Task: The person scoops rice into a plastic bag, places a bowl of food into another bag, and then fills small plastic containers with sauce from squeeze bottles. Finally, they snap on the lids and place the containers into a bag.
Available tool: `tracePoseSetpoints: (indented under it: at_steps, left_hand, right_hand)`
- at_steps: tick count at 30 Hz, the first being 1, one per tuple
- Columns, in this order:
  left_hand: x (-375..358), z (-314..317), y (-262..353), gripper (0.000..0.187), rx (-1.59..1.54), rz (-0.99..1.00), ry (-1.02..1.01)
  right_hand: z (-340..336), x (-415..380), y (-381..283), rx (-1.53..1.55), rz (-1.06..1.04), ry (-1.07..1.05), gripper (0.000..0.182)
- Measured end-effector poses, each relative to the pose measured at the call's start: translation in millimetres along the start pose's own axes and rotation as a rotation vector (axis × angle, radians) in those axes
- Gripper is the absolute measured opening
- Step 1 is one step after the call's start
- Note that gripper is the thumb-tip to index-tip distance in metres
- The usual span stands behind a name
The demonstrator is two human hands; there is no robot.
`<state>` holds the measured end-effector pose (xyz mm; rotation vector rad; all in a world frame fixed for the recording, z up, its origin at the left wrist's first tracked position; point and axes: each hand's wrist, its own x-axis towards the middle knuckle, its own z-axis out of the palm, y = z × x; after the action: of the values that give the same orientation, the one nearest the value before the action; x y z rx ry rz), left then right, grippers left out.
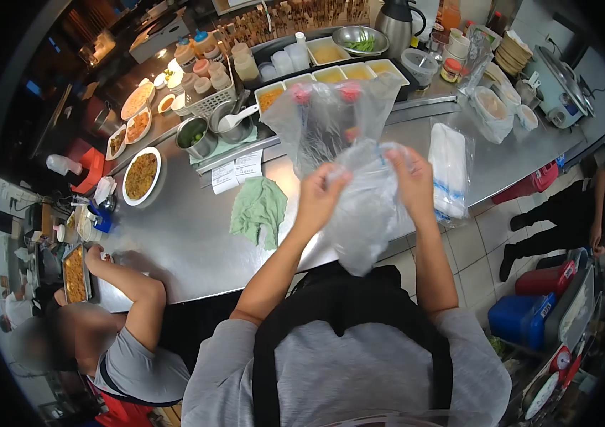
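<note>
My left hand (320, 193) and my right hand (410, 176) both pinch the top of a clear plastic bag (365, 213), holding it up over the near edge of the steel counter (195, 235). The bag hangs down between my forearms. Just behind it on the counter stands another clear bag with two red-capped bottles (324, 121) inside. A stack of folded plastic bags (449, 171) lies to the right of my right hand.
A green cloth (259, 208) and paper slips (237, 171) lie left of my hands. Plates of food (141, 176), steel bowls (197, 136), sauce trays (345, 71) and a kettle (395, 21) line the back. A person (121, 334) leans on the counter's left end; another person (573, 213) crouches at right.
</note>
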<state>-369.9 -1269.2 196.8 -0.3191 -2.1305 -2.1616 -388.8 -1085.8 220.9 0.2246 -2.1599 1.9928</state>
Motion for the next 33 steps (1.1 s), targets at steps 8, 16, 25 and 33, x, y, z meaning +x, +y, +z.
tracePoseSetpoints:
  at_steps: [8,16,25,33]
  left_hand:
    - [2,-32,13,0.019,-0.615,-0.225,0.214]
    - [13,-60,1,0.019,-1.152,-0.130,-0.406]
    - [5,-75,14,0.029,-0.071,0.067,-1.001]
    - [105,-85,87,0.023,-0.334,-0.289,0.023]
  right_hand:
    - [18,-23,21,0.602,0.265,0.021,0.025]
    - [-22,-31,43,1.211,0.604,-0.618,0.027]
    - [-38,11,-29,1.164,0.288,-0.530,0.030]
    - [-2,110,-42,0.974,0.375,-0.415,0.027]
